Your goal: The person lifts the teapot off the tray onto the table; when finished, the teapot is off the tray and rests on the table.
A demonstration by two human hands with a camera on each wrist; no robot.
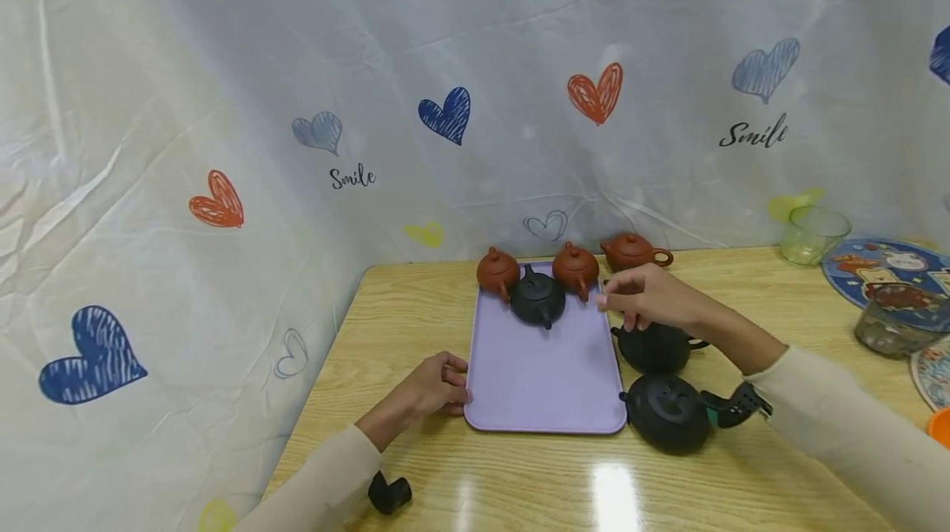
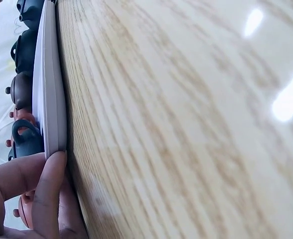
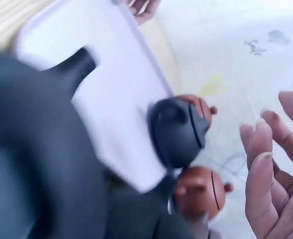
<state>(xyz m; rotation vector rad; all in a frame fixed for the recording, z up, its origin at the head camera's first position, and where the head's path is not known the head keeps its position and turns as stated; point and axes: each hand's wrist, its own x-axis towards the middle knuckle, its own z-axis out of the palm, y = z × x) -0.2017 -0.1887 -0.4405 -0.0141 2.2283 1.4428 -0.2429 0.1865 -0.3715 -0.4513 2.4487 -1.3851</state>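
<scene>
Right hand (image 1: 644,297) is hovering over the tray's (image 1: 545,383) right edge, just beside the right-hand brown pot (image 1: 576,269), fingers loosely curled and holding nothing; the near black pot (image 1: 655,346) is sitting right under its wrist. Pots are looking like small fired clay: stiff, fairly light, chip-prone, lids probably loose, so I'd be taking one round the body or by the handle with a finger on the lid knob, not by the spout. Tray is holding three: two brown pots at the far edge, the left one (image 1: 497,272) included, and a black pot (image 1: 538,298) between and just in front of them. Off the tray on the bench (image 1: 416,309): a third brown pot (image 1: 632,252) at the far right corner, two black pots along the right edge, nearest one (image 1: 668,412) touching the corner. Can't tell whether anything is inside them. Left hand (image 1: 438,386) is pinching the tray's near left edge, thumb (image 2: 49,191) on the rim. Tray is thin, smooth plastic, likely sliding easily. A glass cup (image 1: 812,235) is standing far right, seemingly empty.
</scene>
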